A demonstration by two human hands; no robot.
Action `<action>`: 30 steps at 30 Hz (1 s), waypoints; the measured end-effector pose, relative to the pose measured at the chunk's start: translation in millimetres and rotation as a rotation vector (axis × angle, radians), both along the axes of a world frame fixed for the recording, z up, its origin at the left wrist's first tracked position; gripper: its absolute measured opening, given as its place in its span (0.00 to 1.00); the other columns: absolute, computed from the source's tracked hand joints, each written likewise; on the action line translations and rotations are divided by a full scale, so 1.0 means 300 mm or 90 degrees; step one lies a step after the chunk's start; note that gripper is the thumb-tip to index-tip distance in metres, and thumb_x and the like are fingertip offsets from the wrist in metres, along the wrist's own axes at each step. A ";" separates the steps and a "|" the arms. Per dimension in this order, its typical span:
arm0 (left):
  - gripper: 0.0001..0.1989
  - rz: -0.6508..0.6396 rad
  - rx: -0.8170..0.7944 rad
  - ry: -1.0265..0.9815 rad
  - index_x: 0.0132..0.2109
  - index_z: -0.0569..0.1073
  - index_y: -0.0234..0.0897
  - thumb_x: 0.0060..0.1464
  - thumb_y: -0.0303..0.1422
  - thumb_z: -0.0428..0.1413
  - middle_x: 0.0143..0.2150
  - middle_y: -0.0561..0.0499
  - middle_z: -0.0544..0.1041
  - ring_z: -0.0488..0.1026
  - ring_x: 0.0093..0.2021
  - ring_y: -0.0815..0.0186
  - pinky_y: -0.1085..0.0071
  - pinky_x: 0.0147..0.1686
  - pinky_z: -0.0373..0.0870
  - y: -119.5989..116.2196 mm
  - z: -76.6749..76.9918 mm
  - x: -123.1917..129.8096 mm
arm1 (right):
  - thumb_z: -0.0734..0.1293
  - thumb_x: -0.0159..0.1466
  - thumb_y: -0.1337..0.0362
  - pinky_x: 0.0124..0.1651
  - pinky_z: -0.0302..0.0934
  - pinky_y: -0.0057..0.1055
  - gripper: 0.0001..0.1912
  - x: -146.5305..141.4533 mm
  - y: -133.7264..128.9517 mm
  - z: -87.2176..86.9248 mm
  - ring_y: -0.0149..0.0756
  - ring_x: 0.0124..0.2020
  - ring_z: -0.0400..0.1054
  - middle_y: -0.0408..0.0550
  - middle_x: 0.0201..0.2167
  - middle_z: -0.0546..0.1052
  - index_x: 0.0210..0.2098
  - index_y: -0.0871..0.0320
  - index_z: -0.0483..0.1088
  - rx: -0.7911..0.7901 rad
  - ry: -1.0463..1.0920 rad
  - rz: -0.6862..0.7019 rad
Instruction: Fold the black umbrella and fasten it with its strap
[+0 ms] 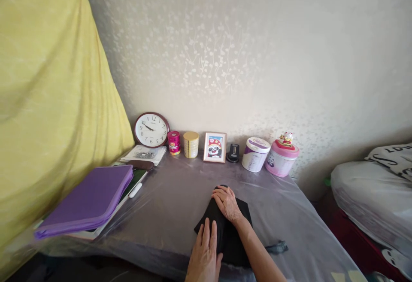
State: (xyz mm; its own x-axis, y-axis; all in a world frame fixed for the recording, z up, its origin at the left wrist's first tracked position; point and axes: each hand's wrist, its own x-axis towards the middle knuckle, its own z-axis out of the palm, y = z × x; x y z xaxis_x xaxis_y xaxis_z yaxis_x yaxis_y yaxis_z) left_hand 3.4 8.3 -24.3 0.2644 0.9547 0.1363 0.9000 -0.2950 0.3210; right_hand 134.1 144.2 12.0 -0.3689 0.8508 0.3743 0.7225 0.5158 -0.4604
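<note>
A black cloth (233, 243) lies on the grey covered table (167, 200), near its front edge. My left hand (206, 247) rests flat on the lower left part of the cloth, its fingers stretched out and pointing away from me. Farther up, my right hand (226, 202) lies over the cloth's top end with its fingers extended toward the left. The forearm hides part of the cloth's right side. A small dark crumpled piece (277, 247) sits just right of that forearm.
At the left lie a purple folder (86, 196) and a white pen-like object (135, 190). Along the wall stand a clock (152, 130), tins (191, 145), a framed panda picture (214, 147) and tubs (255, 155). A yellow curtain (58, 93) hangs left; a bed (370, 187) is right.
</note>
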 end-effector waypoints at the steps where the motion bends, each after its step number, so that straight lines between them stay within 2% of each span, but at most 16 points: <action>1: 0.34 0.005 -0.028 -0.001 0.64 0.42 0.37 0.53 0.30 0.46 0.66 0.43 0.44 0.50 0.63 0.55 0.62 0.57 0.58 -0.002 0.014 0.000 | 0.54 0.65 0.62 0.59 0.41 0.45 0.16 0.001 0.020 -0.003 0.39 0.55 0.58 0.43 0.43 0.76 0.36 0.50 0.74 -0.004 -0.004 -0.009; 5: 0.34 0.043 -0.157 0.021 0.64 0.42 0.36 0.52 0.26 0.44 0.67 0.44 0.42 0.49 0.63 0.54 0.62 0.57 0.57 -0.003 0.098 0.014 | 0.55 0.65 0.63 0.54 0.52 0.35 0.16 0.008 0.091 -0.013 0.36 0.51 0.62 0.42 0.43 0.75 0.35 0.51 0.74 -0.035 -0.013 -0.046; 8: 0.33 0.049 -0.197 0.024 0.64 0.42 0.37 0.52 0.24 0.43 0.67 0.45 0.41 0.50 0.63 0.55 0.62 0.57 0.56 0.000 0.149 0.025 | 0.54 0.65 0.63 0.50 0.56 0.31 0.16 0.015 0.125 -0.020 0.35 0.45 0.67 0.45 0.43 0.75 0.38 0.52 0.73 -0.063 0.000 -0.115; 10: 0.33 0.050 -0.203 0.031 0.64 0.42 0.36 0.52 0.23 0.43 0.67 0.44 0.40 0.49 0.63 0.54 0.62 0.57 0.56 -0.001 0.162 0.028 | 0.53 0.65 0.63 0.50 0.56 0.32 0.17 0.034 0.133 -0.020 0.36 0.44 0.68 0.48 0.42 0.76 0.39 0.54 0.72 -0.065 0.012 -0.171; 13: 0.33 0.047 -0.177 0.038 0.64 0.41 0.35 0.52 0.22 0.43 0.66 0.43 0.40 0.50 0.63 0.53 0.61 0.56 0.57 -0.008 0.150 0.029 | 0.53 0.63 0.63 0.51 0.55 0.34 0.17 0.101 0.115 -0.013 0.39 0.46 0.67 0.53 0.43 0.75 0.41 0.58 0.71 -0.059 0.027 -0.259; 16: 0.32 0.048 -0.120 0.041 0.64 0.43 0.36 0.53 0.23 0.43 0.66 0.43 0.43 0.52 0.62 0.53 0.60 0.56 0.59 -0.015 0.109 0.027 | 0.53 0.62 0.63 0.50 0.56 0.34 0.18 0.203 0.056 -0.007 0.40 0.47 0.66 0.56 0.44 0.74 0.42 0.61 0.70 -0.065 0.041 -0.342; 21: 0.31 0.037 0.001 0.043 0.64 0.44 0.34 0.54 0.24 0.41 0.66 0.40 0.47 0.54 0.61 0.54 0.59 0.55 0.60 -0.019 0.040 0.020 | 0.52 0.62 0.60 0.39 0.60 0.30 0.18 0.324 -0.087 -0.023 0.37 0.35 0.71 0.52 0.33 0.77 0.33 0.58 0.71 -0.140 0.065 -0.409; 25: 0.29 0.035 0.036 0.068 0.64 0.46 0.31 0.55 0.24 0.41 0.65 0.37 0.49 0.56 0.60 0.54 0.59 0.55 0.60 -0.020 0.034 0.021 | 0.52 0.61 0.55 0.29 0.60 0.27 0.19 0.320 -0.175 -0.036 0.36 0.28 0.71 0.49 0.28 0.77 0.32 0.56 0.70 -0.297 0.176 -0.410; 27: 0.29 0.031 0.027 0.077 0.64 0.46 0.31 0.55 0.25 0.42 0.65 0.37 0.49 0.57 0.60 0.54 0.59 0.55 0.60 -0.020 0.045 0.021 | 0.52 0.60 0.53 0.29 0.60 0.28 0.19 0.299 -0.202 -0.031 0.37 0.29 0.71 0.49 0.28 0.77 0.33 0.56 0.70 -0.301 0.195 -0.408; 30: 0.29 0.039 -0.007 0.069 0.64 0.44 0.32 0.56 0.27 0.41 0.65 0.38 0.47 0.55 0.61 0.55 0.58 0.55 0.59 -0.024 0.072 0.017 | 0.54 0.59 0.52 0.36 0.60 0.30 0.19 0.269 -0.225 -0.021 0.40 0.35 0.71 0.50 0.32 0.77 0.32 0.55 0.71 -0.228 0.188 -0.392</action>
State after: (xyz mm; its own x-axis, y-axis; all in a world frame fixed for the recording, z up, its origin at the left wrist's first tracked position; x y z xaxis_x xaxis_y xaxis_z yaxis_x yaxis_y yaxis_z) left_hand 8.5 1.2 -2.7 0.2185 0.9708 0.0993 0.9457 -0.2358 0.2236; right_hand 214.7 76.8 5.6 0.2824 0.9582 0.0465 0.6522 -0.1562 -0.7418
